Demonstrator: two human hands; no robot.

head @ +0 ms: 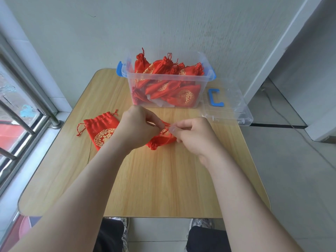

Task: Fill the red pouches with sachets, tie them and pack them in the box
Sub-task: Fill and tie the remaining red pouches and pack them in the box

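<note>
- Left hand: over the middle of the tabletop, just near of the box. Back of the hand faces the camera; fingers curled and pinching the drawstring.
- Right hand: just right of the left hand. Thumb and forefinger pinch the same drawstring; the other fingers are curled in.
- Drawstring: thin red cord, held short between the two hands just above the worked pouch.
- Worked pouch: red fabric with gold print, lying on the tabletop between and partly under the hands. Its gathered end points near-left. Contents cannot be seen.
- Spare pouch: red with a round gold emblem, flat on the tabletop to the left of the left hand, which hides its right edge. Mouth gathered at the far end, cords trailing left and far. Whether it is filled cannot be told.
- Box: clear plastic, lid off, at the far edge of the tabletop against the wall. Blue latches at both ends.
- Packed pouches: many red pouches with gold print, piled inside the box and rising above its rim, necks drawn shut.
- Lid: clear, lying at the far right of the tabletop, just right of the box and overhanging the edge. Carries a blue handle.
- Window bars: metal, along the left side.
- Shoes: visible below the near edge of the tabletop.
</note>
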